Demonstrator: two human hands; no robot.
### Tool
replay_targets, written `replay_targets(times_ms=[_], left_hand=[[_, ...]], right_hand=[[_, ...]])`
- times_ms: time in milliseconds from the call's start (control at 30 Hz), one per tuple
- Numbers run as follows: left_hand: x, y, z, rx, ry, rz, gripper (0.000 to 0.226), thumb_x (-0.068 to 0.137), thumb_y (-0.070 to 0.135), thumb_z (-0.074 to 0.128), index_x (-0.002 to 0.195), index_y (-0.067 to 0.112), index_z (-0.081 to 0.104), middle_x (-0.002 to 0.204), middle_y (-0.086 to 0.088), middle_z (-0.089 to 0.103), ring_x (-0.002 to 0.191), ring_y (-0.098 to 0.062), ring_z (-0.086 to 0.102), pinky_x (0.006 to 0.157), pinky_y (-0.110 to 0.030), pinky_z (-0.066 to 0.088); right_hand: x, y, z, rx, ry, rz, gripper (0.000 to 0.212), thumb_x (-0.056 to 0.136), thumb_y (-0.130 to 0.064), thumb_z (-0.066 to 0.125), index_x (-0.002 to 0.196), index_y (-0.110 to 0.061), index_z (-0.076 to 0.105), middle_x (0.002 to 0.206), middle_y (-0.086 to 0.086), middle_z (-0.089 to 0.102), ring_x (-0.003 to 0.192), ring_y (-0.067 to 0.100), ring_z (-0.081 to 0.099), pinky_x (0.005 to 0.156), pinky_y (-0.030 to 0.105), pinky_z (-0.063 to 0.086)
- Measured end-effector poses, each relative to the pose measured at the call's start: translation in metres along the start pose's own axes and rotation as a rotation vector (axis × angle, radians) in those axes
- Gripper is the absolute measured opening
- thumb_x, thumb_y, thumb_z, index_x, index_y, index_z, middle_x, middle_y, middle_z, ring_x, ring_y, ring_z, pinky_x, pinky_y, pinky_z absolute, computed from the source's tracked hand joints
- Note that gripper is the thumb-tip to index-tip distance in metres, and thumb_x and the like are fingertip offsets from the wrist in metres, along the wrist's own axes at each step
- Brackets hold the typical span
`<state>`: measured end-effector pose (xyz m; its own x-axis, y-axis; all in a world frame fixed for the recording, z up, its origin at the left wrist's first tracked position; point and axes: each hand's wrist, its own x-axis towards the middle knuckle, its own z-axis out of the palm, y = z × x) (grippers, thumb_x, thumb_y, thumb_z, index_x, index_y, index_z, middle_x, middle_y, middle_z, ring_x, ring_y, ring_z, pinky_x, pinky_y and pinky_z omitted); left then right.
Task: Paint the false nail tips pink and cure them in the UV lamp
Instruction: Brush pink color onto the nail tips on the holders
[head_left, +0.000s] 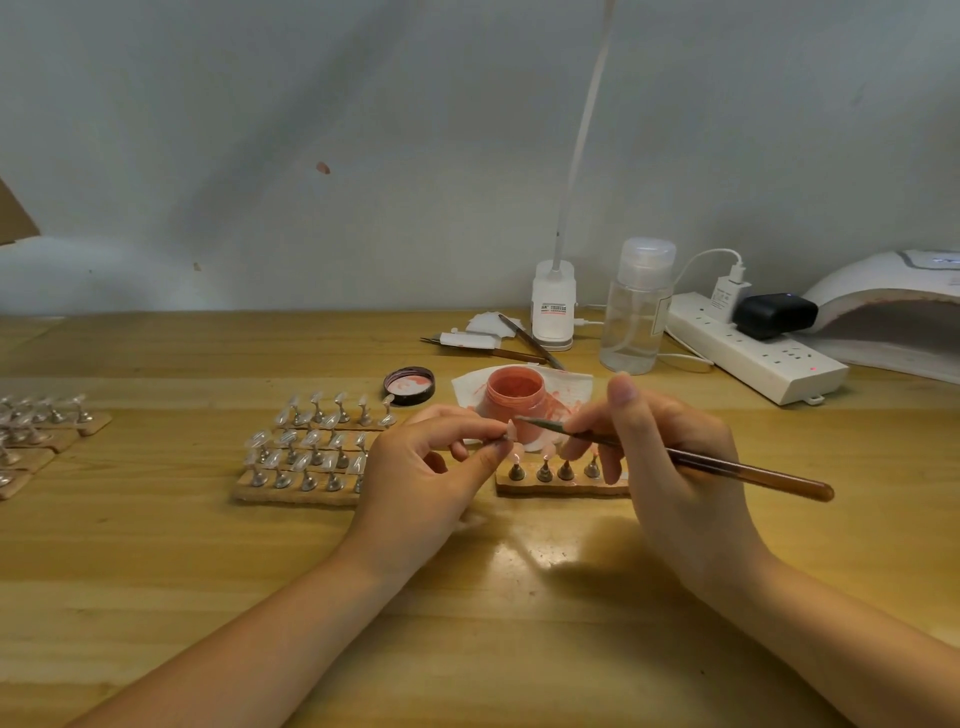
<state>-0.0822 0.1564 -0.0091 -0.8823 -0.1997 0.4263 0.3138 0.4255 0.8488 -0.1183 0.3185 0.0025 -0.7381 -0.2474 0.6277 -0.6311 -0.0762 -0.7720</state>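
Head view: left hand (441, 467) fingers (485, 428) pinch a nail tip (511, 431) on its stand; right hand (670, 457) fingers grasp the brush (675, 457), bristles at the tip. Best keep strokes light and even, the tip steady. It looks pale pink, glossy, just before the pink jar (517, 397), above the holder (561, 480).
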Motion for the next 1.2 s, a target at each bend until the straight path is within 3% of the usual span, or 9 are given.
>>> replay_targets(times_ms=[133, 267, 400, 600, 733, 867, 1100, 1200], left_hand=[[0.0002, 0.0005, 0.0003, -0.009, 0.008, 0.000, 0.017, 0.075, 0.012, 0.071, 0.080, 0.028, 0.071, 0.085, 0.007, 0.066, 0.067, -0.001, 0.050, 0.054, -0.012, 0.039], [-0.0003, 0.0014, 0.0002, -0.006, 0.006, -0.003, 0.015, 0.075, 0.014, 0.070, 0.081, 0.027, 0.071, 0.085, 0.006, 0.066, 0.067, 0.000, 0.051, 0.053, -0.011, 0.039], [0.0004, 0.0012, 0.0007, -0.001, 0.009, 0.001, 0.017, 0.075, 0.013, 0.071, 0.081, 0.029, 0.070, 0.085, 0.006, 0.067, 0.067, -0.002, 0.051, 0.055, -0.014, 0.040], [-0.0010, 0.0022, 0.0009, -0.054, 0.033, -0.015, 0.015, 0.071, 0.024, 0.068, 0.080, 0.036, 0.069, 0.087, 0.003, 0.069, 0.074, -0.015, 0.057, 0.047, -0.012, 0.044], [-0.0012, 0.0031, 0.0017, -0.028, 0.039, -0.005, 0.027, 0.079, 0.012, 0.067, 0.082, 0.039, 0.067, 0.083, 0.017, 0.070, 0.082, -0.009, 0.060, 0.062, -0.024, 0.047], [-0.0022, 0.0034, 0.0022, -0.010, 0.024, -0.025, 0.025, 0.083, 0.011, 0.063, 0.090, 0.035, 0.066, 0.087, 0.014, 0.070, 0.082, -0.010, 0.062, 0.066, -0.027, 0.048], [-0.0009, 0.0022, 0.0031, 0.041, -0.005, 0.001, 0.026, 0.086, 0.007, 0.058, 0.098, 0.029, 0.065, 0.091, 0.020, 0.065, 0.086, 0.003, 0.059, 0.070, -0.017, 0.046], [-0.0006, 0.0009, 0.0032, 0.034, 0.006, 0.012, 0.031, 0.086, 0.007, 0.058, 0.092, 0.036, 0.062, 0.090, 0.021, 0.065, 0.090, 0.005, 0.059, 0.072, -0.015, 0.046]], right_hand=[[-0.0046, -0.0020, -0.0015, 0.064, 0.032, 0.023, 0.038, 0.090, -0.036, 0.044, 0.063, -0.019, 0.065, 0.056, 0.005, 0.063, 0.047, 0.004, 0.056, 0.047, 0.012, 0.041], [-0.0024, -0.0037, -0.0002, 0.034, 0.067, 0.016, 0.038, 0.093, -0.031, 0.041, 0.066, -0.018, 0.065, 0.061, 0.005, 0.065, 0.047, 0.009, 0.053, 0.044, 0.019, 0.040], [-0.0038, -0.0043, 0.0021, 0.028, 0.020, 0.035, 0.039, 0.091, -0.032, 0.040, 0.069, -0.014, 0.066, 0.063, 0.004, 0.066, 0.049, 0.004, 0.055, 0.047, 0.013, 0.041], [-0.0075, -0.0064, -0.0008, 0.057, 0.046, 0.023, 0.041, 0.089, -0.037, 0.039, 0.063, -0.019, 0.065, 0.057, 0.004, 0.063, 0.046, 0.003, 0.052, 0.045, 0.016, 0.040], [-0.0041, -0.0042, -0.0024, 0.019, 0.059, 0.008, 0.034, 0.093, -0.029, 0.043, 0.070, -0.017, 0.065, 0.065, 0.004, 0.065, 0.049, 0.005, 0.053, 0.046, 0.015, 0.040], [-0.0034, -0.0009, -0.0014, -0.012, 0.014, -0.027, 0.034, 0.091, -0.029, 0.041, 0.075, -0.012, 0.065, 0.066, -0.001, 0.065, 0.059, 0.000, 0.058, 0.055, 0.008, 0.041], [-0.0003, -0.0006, 0.0019, -0.006, -0.027, -0.005, 0.030, 0.091, -0.025, 0.044, 0.077, -0.012, 0.066, 0.066, -0.003, 0.066, 0.060, 0.000, 0.059, 0.054, 0.009, 0.042], [-0.0036, -0.0009, 0.0010, 0.052, -0.030, 0.022, 0.036, 0.090, -0.026, 0.042, 0.071, -0.007, 0.066, 0.059, 0.002, 0.065, 0.053, 0.000, 0.058, 0.052, 0.007, 0.040]])
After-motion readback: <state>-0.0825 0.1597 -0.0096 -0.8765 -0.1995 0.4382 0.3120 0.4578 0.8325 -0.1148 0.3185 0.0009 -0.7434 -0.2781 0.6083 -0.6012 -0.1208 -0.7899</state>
